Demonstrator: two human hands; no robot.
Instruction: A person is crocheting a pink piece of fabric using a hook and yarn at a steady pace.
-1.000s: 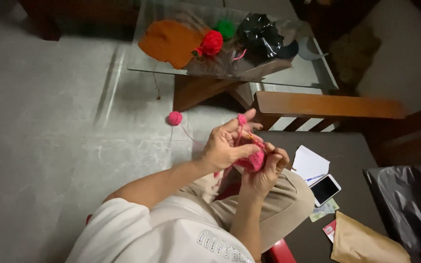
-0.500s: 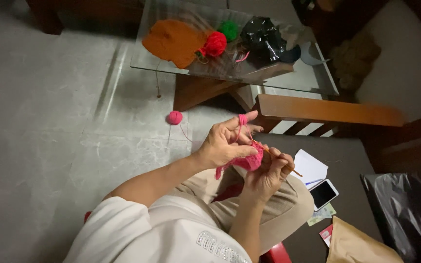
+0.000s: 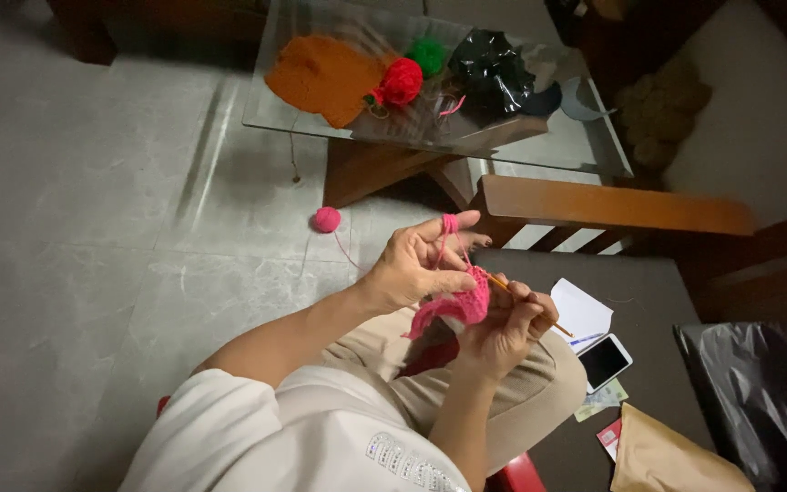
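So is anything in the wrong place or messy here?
One thing stands out: a small pink yarn ball lies on the grey tiled floor, away from the red yarn ball and green yarn ball on the glass-topped table. Its strand runs up toward the pink crochet piece in the hands.

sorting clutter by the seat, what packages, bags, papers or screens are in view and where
Phone: dark seat beside the person's knee, flat black screen, white edge.
White paper: next to the phone, folded sheet, pen on it.
Brown paper bag: seat's near corner, tan, creased.
Red packet: peeking out beside the brown bag.
Black plastic bag: on the glass table, glossy, crumpled.
Second black bag: far right, shiny black.
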